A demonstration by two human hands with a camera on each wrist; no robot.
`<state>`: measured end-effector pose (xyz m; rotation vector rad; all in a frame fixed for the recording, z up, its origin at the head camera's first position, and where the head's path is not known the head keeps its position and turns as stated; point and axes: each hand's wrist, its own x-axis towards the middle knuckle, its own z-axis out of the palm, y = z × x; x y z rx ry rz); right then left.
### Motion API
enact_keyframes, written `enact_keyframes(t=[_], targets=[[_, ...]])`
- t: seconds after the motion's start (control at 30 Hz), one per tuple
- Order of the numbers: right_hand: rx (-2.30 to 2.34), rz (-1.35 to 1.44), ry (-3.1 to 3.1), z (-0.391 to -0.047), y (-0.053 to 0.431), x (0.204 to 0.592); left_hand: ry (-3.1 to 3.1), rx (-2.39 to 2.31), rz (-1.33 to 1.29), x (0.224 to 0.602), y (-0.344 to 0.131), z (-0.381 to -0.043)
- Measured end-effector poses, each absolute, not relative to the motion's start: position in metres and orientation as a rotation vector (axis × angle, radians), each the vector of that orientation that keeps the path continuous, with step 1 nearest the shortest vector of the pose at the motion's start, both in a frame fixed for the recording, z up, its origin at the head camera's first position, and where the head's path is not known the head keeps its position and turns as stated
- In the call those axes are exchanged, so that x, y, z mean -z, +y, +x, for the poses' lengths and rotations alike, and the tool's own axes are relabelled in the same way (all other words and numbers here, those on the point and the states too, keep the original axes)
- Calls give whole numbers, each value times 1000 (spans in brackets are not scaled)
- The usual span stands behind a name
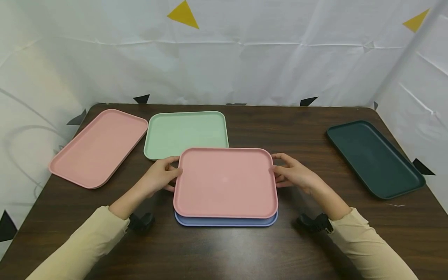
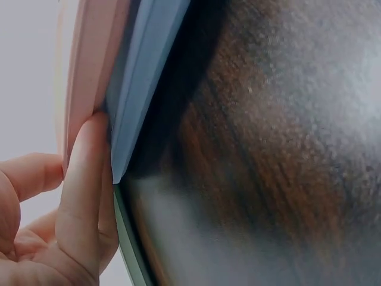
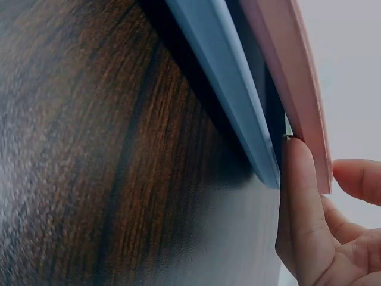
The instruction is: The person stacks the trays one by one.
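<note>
A pink tray [image 1: 225, 182] is held level between both hands, just above a blue tray [image 1: 225, 222] whose front edge shows below it. My left hand [image 1: 160, 174] pinches the pink tray's left edge, thumb on the rim and fingers underneath. On the opposite edge my right hand [image 1: 293, 174] pinches it the same way. Both wrist views show a narrow gap between the pink rim [image 2: 95, 65] and the blue rim [image 3: 226, 77], with fingertips tucked into it. Most of the blue tray is hidden under the pink one.
Behind the held tray lies a light green tray [image 1: 187, 132], its near right part covered in this view. Another pink tray [image 1: 99, 147] lies angled at the left of the dark wooden table [image 1: 241, 252]. A dark green tray [image 1: 376, 159] lies angled at the right edge.
</note>
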<state>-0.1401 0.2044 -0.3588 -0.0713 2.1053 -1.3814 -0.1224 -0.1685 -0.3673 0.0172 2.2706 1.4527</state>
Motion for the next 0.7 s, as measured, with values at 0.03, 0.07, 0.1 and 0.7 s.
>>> enact_keyframes(t=[0.03,0.07,0.1,0.7], targets=[[1379,-70,2110,-140,204,359,2269,-1456,19,367,-168,-122],[1380,-67,2113,-140,205,359,2269,-1456,22,367,-168,-122],[1382,-62,2115,-140,205,359,2270,-1457,24,367,-168,-121],[1424,-10,2084,-143,207,365,2317,-1426,-24,372,-165,-123]])
